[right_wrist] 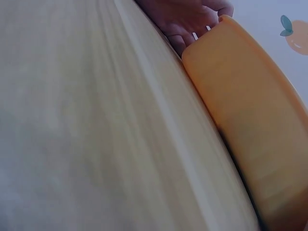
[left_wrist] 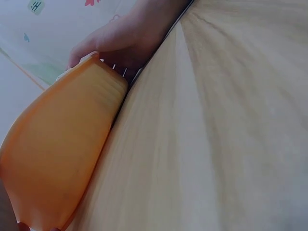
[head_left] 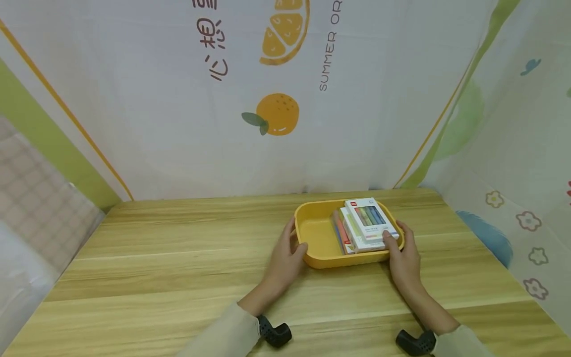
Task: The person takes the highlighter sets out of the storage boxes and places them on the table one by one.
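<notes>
A yellow plastic basket [head_left: 315, 230] sits toward the right of the wooden table. My left hand [head_left: 285, 260] grips its left end, thumb over the rim and fingers around the outside. At the opposite end my right hand [head_left: 407, 260] holds on, its thumb reaching over the rim beside the boxes. In the basket's right half, a white box with coloured sticks pictured on it [head_left: 369, 218] lies tilted on another white box [head_left: 350, 229]. Left of them leans a thin red-orange item [head_left: 341, 233]. The wrist views show the basket's outer wall [left_wrist: 62, 144], with the opposite hand [right_wrist: 185, 17] at its far end.
The wooden table [head_left: 187, 263] spreads out to the left and in front of the basket. Behind its back edge hangs a white curtain [head_left: 178, 148] printed with oranges. Another patterned sheet [head_left: 513, 163] hangs along the right side.
</notes>
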A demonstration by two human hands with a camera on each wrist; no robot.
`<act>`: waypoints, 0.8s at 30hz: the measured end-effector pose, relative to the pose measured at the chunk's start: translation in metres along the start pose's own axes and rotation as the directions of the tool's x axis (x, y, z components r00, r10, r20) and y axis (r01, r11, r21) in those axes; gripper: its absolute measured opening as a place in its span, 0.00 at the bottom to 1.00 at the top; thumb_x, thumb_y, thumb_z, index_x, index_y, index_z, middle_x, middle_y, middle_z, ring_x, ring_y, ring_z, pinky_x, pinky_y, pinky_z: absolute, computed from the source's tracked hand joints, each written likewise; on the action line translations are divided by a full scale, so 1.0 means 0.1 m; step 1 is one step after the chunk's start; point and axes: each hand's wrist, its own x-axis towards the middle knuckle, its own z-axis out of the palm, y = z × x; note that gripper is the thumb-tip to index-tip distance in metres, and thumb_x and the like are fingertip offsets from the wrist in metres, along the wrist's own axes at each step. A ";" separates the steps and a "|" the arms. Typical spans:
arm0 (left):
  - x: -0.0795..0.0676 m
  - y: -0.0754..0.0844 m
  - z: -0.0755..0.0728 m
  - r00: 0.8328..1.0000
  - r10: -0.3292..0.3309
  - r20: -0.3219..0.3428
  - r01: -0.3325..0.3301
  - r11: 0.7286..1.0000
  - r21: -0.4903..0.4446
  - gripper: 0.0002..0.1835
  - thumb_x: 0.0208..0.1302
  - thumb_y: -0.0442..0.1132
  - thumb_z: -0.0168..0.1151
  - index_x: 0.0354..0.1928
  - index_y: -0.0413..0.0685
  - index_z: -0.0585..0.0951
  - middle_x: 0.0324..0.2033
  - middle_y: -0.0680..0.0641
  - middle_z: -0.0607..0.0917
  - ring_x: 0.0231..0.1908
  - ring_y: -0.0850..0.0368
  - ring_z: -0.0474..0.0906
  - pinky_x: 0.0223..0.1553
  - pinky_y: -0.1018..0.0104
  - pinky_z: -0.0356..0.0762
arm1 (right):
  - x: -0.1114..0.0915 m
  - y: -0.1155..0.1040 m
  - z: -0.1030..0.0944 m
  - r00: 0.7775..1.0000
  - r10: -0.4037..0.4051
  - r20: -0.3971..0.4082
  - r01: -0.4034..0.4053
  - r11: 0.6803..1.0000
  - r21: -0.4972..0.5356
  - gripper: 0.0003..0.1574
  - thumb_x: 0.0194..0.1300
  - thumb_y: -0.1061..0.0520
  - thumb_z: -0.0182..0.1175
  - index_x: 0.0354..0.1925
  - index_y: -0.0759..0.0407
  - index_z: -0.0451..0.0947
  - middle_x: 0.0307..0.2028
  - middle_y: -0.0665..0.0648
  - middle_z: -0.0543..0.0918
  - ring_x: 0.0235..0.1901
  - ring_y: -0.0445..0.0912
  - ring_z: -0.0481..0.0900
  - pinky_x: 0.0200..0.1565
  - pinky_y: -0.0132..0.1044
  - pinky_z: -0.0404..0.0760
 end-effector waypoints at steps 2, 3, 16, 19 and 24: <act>-0.02 0.00 -0.02 1.000 -0.010 0.002 0.010 1.000 0.006 0.39 0.73 0.35 0.50 0.81 0.53 0.48 0.78 0.48 0.58 0.73 0.47 0.67 0.64 0.56 0.77 | -0.01 0.00 0.01 1.000 -0.003 0.002 0.003 1.000 -0.003 0.43 0.77 0.38 0.49 0.79 0.54 0.51 0.73 0.71 0.63 0.73 0.62 0.60 0.73 0.62 0.58; -0.03 0.00 -0.03 1.000 -0.017 0.001 0.017 1.000 0.006 0.39 0.73 0.35 0.50 0.81 0.53 0.48 0.78 0.48 0.59 0.73 0.48 0.67 0.64 0.57 0.77 | -0.02 0.00 0.01 1.000 -0.004 0.004 0.004 1.000 -0.002 0.43 0.77 0.38 0.49 0.79 0.54 0.51 0.73 0.71 0.64 0.73 0.61 0.60 0.73 0.62 0.58; -0.14 -0.02 -0.10 0.999 -0.035 -0.023 0.036 0.999 0.037 0.38 0.73 0.36 0.51 0.81 0.56 0.51 0.78 0.47 0.61 0.72 0.47 0.68 0.64 0.55 0.77 | -0.15 -0.03 0.07 1.000 -0.005 0.030 0.004 0.999 0.035 0.43 0.77 0.39 0.49 0.79 0.56 0.50 0.72 0.71 0.64 0.72 0.60 0.60 0.74 0.61 0.55; -0.16 -0.02 -0.13 0.999 -0.019 -0.026 0.020 0.999 0.041 0.38 0.72 0.36 0.51 0.81 0.54 0.51 0.78 0.46 0.61 0.72 0.45 0.69 0.63 0.55 0.78 | -0.17 -0.04 0.08 0.999 -0.010 0.039 0.009 1.000 0.029 0.43 0.77 0.40 0.49 0.79 0.56 0.50 0.73 0.71 0.63 0.72 0.60 0.60 0.74 0.61 0.55; -0.20 0.00 -0.19 1.000 0.007 -0.016 -0.006 0.999 0.052 0.39 0.72 0.37 0.51 0.81 0.50 0.49 0.78 0.43 0.59 0.71 0.43 0.70 0.62 0.56 0.79 | -0.18 -0.05 0.10 0.997 -0.050 0.061 0.050 0.999 0.004 0.42 0.78 0.40 0.49 0.78 0.57 0.49 0.71 0.74 0.65 0.71 0.63 0.62 0.72 0.64 0.57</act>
